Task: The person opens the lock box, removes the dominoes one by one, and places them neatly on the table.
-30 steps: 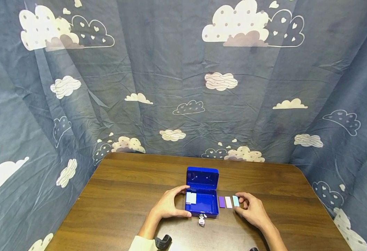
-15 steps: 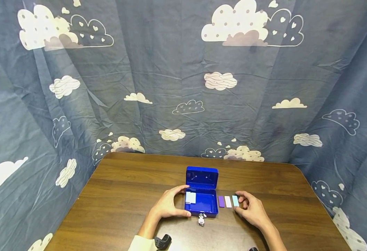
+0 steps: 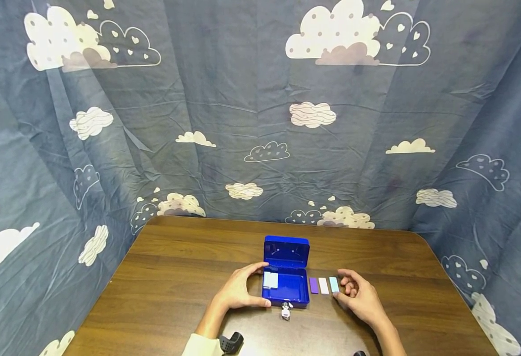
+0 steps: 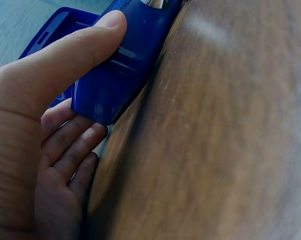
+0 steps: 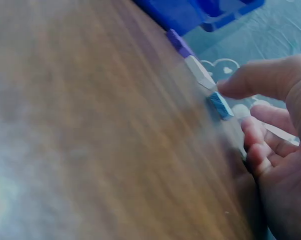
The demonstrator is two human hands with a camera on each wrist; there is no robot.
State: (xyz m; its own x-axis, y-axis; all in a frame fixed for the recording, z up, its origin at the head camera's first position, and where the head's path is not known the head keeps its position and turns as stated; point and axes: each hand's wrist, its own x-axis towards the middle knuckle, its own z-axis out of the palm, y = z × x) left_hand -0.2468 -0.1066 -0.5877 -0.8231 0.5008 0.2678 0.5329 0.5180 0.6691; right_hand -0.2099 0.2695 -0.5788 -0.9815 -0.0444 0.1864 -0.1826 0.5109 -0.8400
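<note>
A blue metal cash box (image 3: pixel 293 288) stands on the table with its lid (image 3: pixel 286 252) raised at the back. My left hand (image 3: pixel 239 289) grips its left end, thumb on the front wall and index finger at the back corner; the left wrist view shows the thumb (image 4: pixel 103 35) pressed to that wall. Pale rectangular blocks (image 3: pixel 270 280) lie at the left inside it. Right of the box, a purple block (image 3: pixel 314 285), a white block (image 3: pixel 324 286) and a light-blue block (image 3: pixel 333 285) lie in a row. My right hand (image 3: pixel 362 298) is beside the light-blue one, thumb tip at its near end, index finger off it.
Keys (image 3: pixel 285 311) hang at the lock on the front of the box. The brown wooden table (image 3: pixel 189 257) reaches back to a grey-blue curtain (image 3: pixel 260 113) with a cloud pattern.
My right hand has loosened from the light-blue block, its index finger shifting right, away from the far end. The left hand and box stay as they were.
</note>
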